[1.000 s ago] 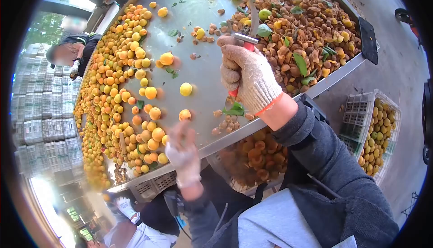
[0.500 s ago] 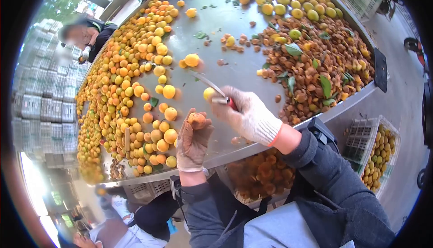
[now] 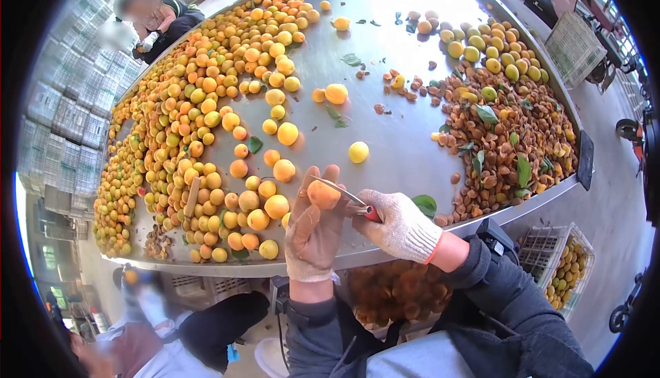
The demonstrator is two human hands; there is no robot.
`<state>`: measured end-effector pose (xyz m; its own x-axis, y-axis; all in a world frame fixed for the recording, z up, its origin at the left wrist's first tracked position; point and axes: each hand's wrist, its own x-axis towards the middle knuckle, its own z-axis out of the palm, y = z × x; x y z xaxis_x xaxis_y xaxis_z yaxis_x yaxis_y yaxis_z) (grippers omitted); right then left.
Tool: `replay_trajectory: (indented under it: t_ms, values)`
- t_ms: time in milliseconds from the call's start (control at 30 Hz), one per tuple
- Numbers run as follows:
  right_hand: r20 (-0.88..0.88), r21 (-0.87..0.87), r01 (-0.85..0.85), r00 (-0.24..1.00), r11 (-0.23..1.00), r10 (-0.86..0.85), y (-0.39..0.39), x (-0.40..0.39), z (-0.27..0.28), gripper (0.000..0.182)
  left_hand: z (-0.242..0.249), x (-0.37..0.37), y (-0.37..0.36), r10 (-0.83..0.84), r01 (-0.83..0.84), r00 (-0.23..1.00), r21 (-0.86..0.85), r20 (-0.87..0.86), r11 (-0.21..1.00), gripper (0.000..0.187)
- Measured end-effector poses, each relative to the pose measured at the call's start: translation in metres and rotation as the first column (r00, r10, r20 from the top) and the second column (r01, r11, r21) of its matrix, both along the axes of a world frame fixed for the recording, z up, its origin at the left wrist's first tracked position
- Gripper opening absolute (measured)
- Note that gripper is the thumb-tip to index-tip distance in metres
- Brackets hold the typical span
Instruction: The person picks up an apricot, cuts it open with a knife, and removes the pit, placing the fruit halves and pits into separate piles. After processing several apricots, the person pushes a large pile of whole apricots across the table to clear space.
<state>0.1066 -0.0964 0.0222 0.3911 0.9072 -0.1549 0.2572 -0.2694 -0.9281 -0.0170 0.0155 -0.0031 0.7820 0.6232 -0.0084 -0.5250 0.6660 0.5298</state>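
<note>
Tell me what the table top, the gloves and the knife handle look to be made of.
Table top: looks like bare metal, probably steel; grey, smooth, with bright glare.
Gloves on the left hand and right hand: knitted fabric, likely cotton; visible weave, off-white, matte.
Knife handle: red, maybe plastic; mostly hidden in the grip.
</note>
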Motion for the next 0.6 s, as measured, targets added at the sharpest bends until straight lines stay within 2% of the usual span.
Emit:
replay_trajectory:
  t_ms: [133,200,333,400,500,600]
  values:
    - [0.029,-0.013,-0.002,1.0,1.0,0.003,0.001,-0.002,0.006,0.022,-0.019,-0.003,0.003,0.039,-0.039,0.999,-0.007,0.015,0.999,0.055]
    - [0.016,0.001,0.014,1.0,1.0,-0.014,0.001,-0.004,0.005,0.022,-0.014,-0.002,0.003,0.003,0.019,0.993,-0.193,0.117,0.981,0.055]
    - [0.01,-0.042,-0.001,1.0,0.999,0.002,0.002,-0.003,0.005,0.023,-0.005,-0.002,0.002,-0.027,0.047,0.99,-0.146,0.138,0.988,0.056]
    - [0.057,-0.007,-0.006,0.998,1.0,0.007,0.004,-0.003,0.0,0.022,0.004,0.001,-0.001,0.033,-0.029,0.998,-0.072,0.059,0.997,0.058]
    - [0.07,0.01,-0.016,0.997,1.0,0.015,0.005,-0.002,-0.001,0.023,0.0,-0.002,-0.002,0.029,-0.028,0.999,-0.032,0.027,0.999,0.055]
    - [0.01,0.04,0.014,1.0,0.999,-0.014,0.006,-0.004,0.0,0.022,-0.01,-0.001,-0.002,0.077,-0.077,0.997,-0.088,-0.003,0.993,0.051]
